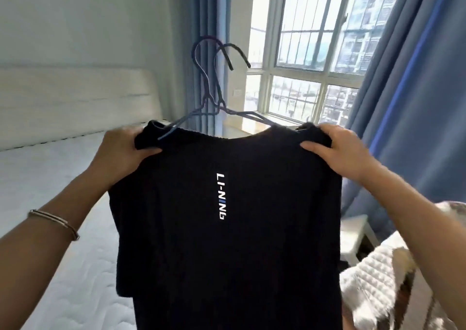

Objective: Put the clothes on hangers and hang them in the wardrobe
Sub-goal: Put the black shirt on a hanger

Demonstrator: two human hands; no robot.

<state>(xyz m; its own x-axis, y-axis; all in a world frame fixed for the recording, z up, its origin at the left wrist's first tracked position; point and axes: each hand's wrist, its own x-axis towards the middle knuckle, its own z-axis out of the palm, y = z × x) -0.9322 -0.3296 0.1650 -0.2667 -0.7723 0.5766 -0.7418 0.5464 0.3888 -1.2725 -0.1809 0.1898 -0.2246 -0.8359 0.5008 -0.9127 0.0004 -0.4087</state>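
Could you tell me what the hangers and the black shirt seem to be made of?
The hangers look like thin metal wire with a dark, possibly rubbery coating: slim rods, twisted necks, a ribbed hook. The black shirt looks like a soft matte knit, though the fibre is unclear: it drapes in folds and bunches under the left hand and right hand.

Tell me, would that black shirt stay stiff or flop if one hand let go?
Probably floppy: the black shirt hangs in soft folds below the left hand and right hand. It is likely light, since gripped shoulders carry it. The hangers could tilt and slip out.
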